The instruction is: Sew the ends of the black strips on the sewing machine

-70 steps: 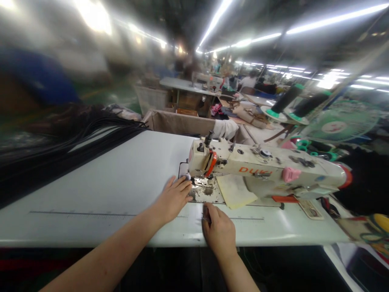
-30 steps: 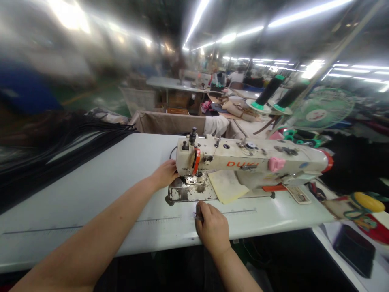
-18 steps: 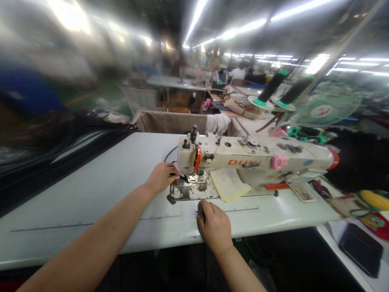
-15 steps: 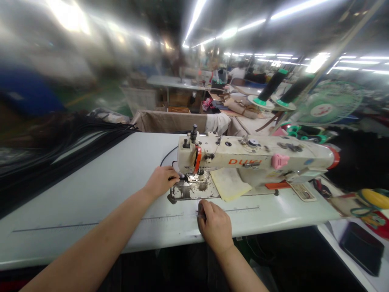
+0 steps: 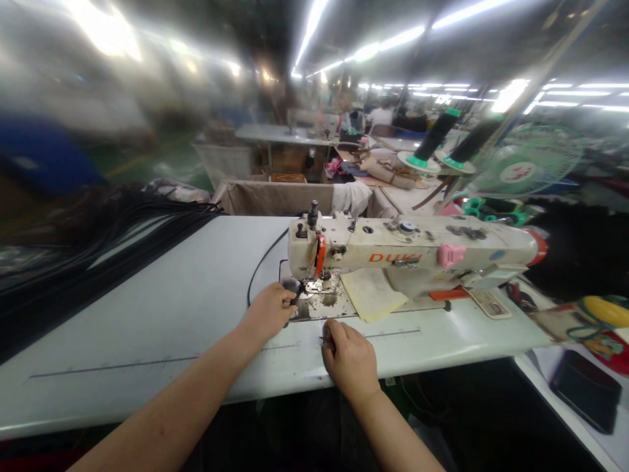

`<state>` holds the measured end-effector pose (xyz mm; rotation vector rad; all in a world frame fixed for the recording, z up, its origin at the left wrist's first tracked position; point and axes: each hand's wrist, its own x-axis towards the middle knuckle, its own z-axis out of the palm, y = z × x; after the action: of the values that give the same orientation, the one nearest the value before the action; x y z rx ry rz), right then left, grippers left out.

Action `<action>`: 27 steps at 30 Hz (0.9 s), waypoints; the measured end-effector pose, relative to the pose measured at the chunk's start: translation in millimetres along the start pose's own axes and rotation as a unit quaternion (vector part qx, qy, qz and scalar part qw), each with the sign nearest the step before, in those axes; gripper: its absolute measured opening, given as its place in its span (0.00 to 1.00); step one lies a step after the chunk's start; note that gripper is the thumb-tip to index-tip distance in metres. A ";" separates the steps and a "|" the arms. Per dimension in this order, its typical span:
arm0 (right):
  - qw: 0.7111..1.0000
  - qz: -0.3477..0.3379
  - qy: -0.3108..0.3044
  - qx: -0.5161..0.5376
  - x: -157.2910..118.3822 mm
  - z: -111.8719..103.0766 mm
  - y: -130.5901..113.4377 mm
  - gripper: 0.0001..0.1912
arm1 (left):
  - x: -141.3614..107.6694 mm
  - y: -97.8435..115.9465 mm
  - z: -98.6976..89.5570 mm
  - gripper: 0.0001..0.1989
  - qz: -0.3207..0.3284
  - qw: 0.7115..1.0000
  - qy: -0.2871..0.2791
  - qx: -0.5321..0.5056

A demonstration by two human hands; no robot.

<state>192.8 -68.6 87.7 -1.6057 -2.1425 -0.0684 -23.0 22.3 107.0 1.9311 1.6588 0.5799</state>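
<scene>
While the left hand (image 5: 268, 310) pinches a narrow, black, flexible strip (image 5: 252, 272) between thumb and fingers, the right hand (image 5: 351, 357) rests on the near edge of the pale green, smooth-topped desk (image 5: 221, 262), its fingers curled round a small dark object (image 5: 328, 333), of which too little shows to say for certain what it is. The strip lies beside the needle end of a cream-coloured metal sewing machine (image 5: 354, 251) with orange lettering; from the left hand it bows out over the desk and runs back behind the machine's head. The left hand is just left of the shiny metal presser foot (image 5: 314, 286), over the corner of the worn, scuffed metal bed plate (image 5: 330, 303). A pale yellow rectangular sheet (image 5: 373, 295) lies under the machine's arm, and a pink plastic clip (image 5: 451, 255) sits on the arm's front. Between the hands and the desk's near edge runs a printed dark ruler line (image 5: 147, 362). At the far left, a bundle of long black strips (image 5: 98, 282) lies across the desk, well apart from both hands.
</scene>
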 end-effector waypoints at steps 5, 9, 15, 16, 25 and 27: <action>1.000 0.004 -0.005 0.006 0.7 -0.7 0.5 0.16 | -20.2 17.9 23.2 0.19 -0.040 0.998 -0.005 -0.053; 1.000 0.010 -0.010 0.025 0.1 -1.1 1.6 0.16 | -26.3 30.5 31.4 0.25 -0.063 0.995 -0.019 -0.081; 0.985 0.011 0.010 0.169 -5.0 -10.7 13.2 0.15 | -36.2 39.9 31.0 0.24 -0.118 0.984 -0.108 -0.085; 0.979 0.017 0.014 0.203 -7.7 -13.9 16.8 0.14 | -39.7 41.5 30.2 0.26 -0.120 0.982 -0.124 -0.078; 0.919 0.235 0.108 0.298 -67.7 -50.0 63.7 0.16 | -59.7 53.5 11.6 0.23 0.059 0.970 -0.059 0.226; 0.903 0.313 0.135 0.261 -85.6 -57.8 79.2 0.21 | -58.1 45.1 12.0 0.16 0.113 0.962 -0.015 0.247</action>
<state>303.0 -138.0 88.1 -1.7313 -1.2133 0.4266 9.9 -41.4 127.3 2.4915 1.6886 0.2230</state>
